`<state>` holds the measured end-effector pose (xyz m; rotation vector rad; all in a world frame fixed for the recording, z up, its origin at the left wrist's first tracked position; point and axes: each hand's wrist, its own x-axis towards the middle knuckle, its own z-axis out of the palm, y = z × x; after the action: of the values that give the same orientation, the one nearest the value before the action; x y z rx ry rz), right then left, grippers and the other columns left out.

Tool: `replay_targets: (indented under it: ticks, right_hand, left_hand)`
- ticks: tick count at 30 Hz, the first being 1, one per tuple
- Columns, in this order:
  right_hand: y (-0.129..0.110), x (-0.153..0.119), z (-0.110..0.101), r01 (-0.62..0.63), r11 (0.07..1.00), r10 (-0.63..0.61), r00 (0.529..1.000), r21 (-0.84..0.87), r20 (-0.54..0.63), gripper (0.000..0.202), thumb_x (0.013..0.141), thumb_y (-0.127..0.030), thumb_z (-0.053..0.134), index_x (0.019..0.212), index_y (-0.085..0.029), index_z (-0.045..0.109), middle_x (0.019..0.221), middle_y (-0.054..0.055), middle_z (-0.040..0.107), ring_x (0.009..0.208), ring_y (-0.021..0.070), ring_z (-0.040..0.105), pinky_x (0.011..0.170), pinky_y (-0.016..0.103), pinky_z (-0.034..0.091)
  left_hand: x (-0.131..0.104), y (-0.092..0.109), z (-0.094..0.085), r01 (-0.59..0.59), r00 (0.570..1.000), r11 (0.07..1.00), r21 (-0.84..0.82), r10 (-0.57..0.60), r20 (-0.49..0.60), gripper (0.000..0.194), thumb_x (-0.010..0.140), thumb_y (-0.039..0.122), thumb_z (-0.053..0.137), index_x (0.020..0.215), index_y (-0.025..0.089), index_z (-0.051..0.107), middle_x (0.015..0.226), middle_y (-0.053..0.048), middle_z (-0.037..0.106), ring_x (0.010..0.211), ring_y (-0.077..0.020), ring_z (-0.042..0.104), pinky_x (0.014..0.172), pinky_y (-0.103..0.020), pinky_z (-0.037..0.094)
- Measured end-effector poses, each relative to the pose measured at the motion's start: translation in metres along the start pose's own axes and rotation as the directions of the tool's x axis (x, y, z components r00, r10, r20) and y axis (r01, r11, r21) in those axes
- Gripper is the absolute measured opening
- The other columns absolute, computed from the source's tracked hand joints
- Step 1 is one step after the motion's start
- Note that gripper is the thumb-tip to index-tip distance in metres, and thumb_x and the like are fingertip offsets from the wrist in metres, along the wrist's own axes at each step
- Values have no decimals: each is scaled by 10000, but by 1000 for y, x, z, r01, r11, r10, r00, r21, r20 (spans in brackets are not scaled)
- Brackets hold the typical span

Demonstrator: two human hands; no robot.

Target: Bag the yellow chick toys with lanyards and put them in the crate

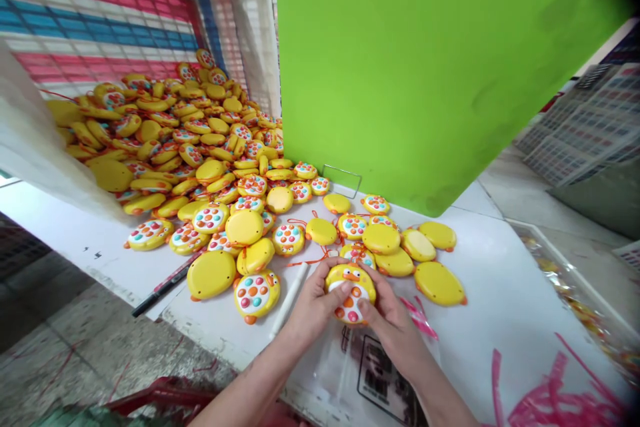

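Note:
A round yellow duck-faced toy [350, 275] with coloured buttons on a white front is held between both hands, face up. My left hand [320, 293] grips its left side, thumb resting on the front. On the right side, my right hand [387, 307] wraps its edge, with the thumb near the lower buttons. Around the hands lie several matching toys, some front up like the duck toy [257, 295], others showing plain yellow backs like the one [440, 282] at right. A clear plastic bag [335, 363] with dark print lies under my forearms.
A tipped, lined basket [260, 33] at left spills a heap of toys [190, 127] onto the white table [480, 267]. A large green panel [425, 67] stands behind. A white stick [290, 300], a black marker [160, 293] and pink ribbon [545, 393] lie nearby. Right is a tray [570, 273].

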<state>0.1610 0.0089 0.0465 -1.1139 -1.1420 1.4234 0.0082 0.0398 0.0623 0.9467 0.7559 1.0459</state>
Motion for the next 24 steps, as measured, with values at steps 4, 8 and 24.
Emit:
replay_targets:
  ticks: [4,8,24]
  right_hand:
    - [-4,1,-1,28,999,-32,996,-47,-79,564,857,-454,595,1373,-298,428,1443,38,449,1315,244,424,1054,390,428]
    - [-4,4,-2,23,1000,-25,994,-21,-110,550,843,-445,617,1353,-311,458,1405,41,492,1261,248,482,1026,392,452]
    - [-5,2,0,-21,997,30,990,68,-136,556,773,-480,677,1262,-274,510,1262,70,596,1084,263,592,879,391,525]
  left_hand:
    - [-3,3,0,-10,996,997,74,3,93,726,705,427,763,1307,214,417,1175,-89,596,1014,-231,595,849,-328,499]
    - [-6,5,3,-25,995,987,161,9,97,1162,462,310,911,1435,241,280,1433,-145,387,1223,-323,477,958,-402,475]
    - [-9,0,-3,-110,979,983,147,81,188,604,874,439,571,1412,249,373,1420,-92,456,1250,-275,476,1030,-389,420]
